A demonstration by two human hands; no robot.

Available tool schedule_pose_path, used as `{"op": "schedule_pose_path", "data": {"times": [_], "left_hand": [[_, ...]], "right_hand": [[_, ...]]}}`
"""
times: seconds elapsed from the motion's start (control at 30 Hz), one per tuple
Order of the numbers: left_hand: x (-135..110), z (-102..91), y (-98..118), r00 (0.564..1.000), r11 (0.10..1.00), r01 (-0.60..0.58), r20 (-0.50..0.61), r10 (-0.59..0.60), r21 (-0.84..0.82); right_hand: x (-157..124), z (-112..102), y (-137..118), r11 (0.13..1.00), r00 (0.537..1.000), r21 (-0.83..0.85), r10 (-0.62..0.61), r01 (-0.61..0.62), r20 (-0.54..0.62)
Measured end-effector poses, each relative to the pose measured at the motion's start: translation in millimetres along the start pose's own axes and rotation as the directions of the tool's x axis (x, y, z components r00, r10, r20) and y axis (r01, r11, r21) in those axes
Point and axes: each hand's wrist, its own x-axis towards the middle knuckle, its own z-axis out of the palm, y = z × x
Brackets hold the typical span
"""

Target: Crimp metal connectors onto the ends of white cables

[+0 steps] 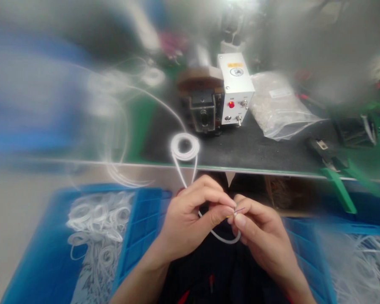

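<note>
Both my hands meet in front of my lap, below the bench edge. My left hand (190,219) is closed, its fingers pinching the end of a thin white cable (221,238). My right hand (259,230) is also closed and pinches the same cable end, where fine coloured wires stick out. The cable loops under my hands and runs up to a small white coil (185,147) lying on the black mat (240,145).
A white control box (236,86) with a red button stands beside a dark machine head (202,112) on the bench. A clear plastic bag (280,109) lies to its right. Blue crates (139,228) of coiled white cables (95,223) flank my lap on both sides.
</note>
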Motion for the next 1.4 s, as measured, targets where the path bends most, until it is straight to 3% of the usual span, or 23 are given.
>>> {"op": "schedule_pose_path", "data": {"times": [0.5, 0.73, 0.87, 0.97, 1.1, 1.2, 1.27, 1.4], "left_hand": [[-5, -1.7, 1, 0.999, 0.999, 0.04, 0.019, -0.039, -0.01], [-18, 19.3, 0, 0.976, 0.967, 0.157, -0.121, -0.183, -0.198], [-29, 37.5, 1, 0.914, 0.885, 0.281, -0.178, -0.365, -0.371], [-35, 49.6, 5, 0.856, 0.773, 0.348, -0.157, -0.493, -0.531], [-38, 57.8, 8, 0.824, 0.623, 0.368, -0.068, -0.562, -0.69], [-37, 57.7, 8, 0.805, 0.57, 0.404, -0.017, -0.592, -0.715], [-36, 56.7, 8, 0.816, 0.59, 0.395, -0.026, -0.577, -0.704], [-36, 56.2, 11, 0.857, 0.742, 0.308, -0.166, -0.489, -0.596]], "right_hand": [[3, 0, -2, 1.0, 0.999, -0.017, 0.016, -0.016, 0.03], [4, 4, 2, 0.994, 0.996, -0.07, -0.083, 0.082, -0.018], [5, 6, 8, 0.977, 0.984, -0.141, -0.17, 0.161, -0.057], [3, 7, 11, 0.963, 0.972, -0.167, -0.225, 0.21, -0.074], [1, 7, 10, 0.952, 0.963, -0.181, -0.262, 0.247, -0.061], [1, 6, 10, 0.946, 0.96, -0.2, -0.273, 0.257, -0.061], [2, 5, 10, 0.942, 0.958, -0.213, -0.277, 0.258, -0.068], [3, 5, 12, 0.941, 0.959, -0.225, -0.274, 0.253, -0.069]]}}
